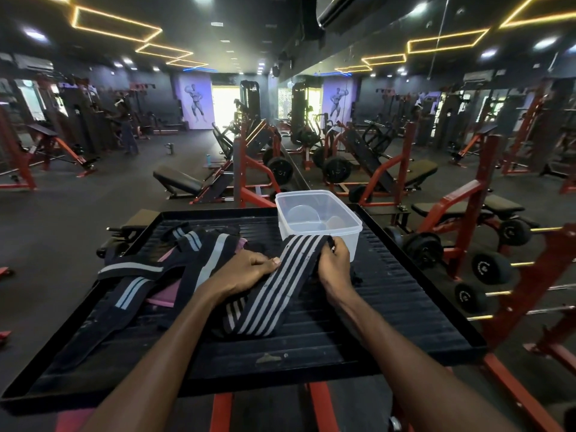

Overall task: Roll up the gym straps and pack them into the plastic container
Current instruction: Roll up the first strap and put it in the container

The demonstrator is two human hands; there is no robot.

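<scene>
A black strap with several grey stripes [280,282] lies stretched across the black ribbed tray [389,307]. My right hand [335,263] pinches its far end next to the clear plastic container [318,219]. My left hand [246,272] presses on the strap's left edge, fingers curled over it. The container stands open at the tray's far edge, with no strap inside. A heap of other straps [174,263], black with blue-grey stripes and a pink one, lies to the left on the tray.
The tray rests on a red metal frame [321,410]. A rack of dumbbells [486,266] stands to the right. Benches and weight machines [218,179] fill the gym floor beyond, and a mirror wall runs along the right.
</scene>
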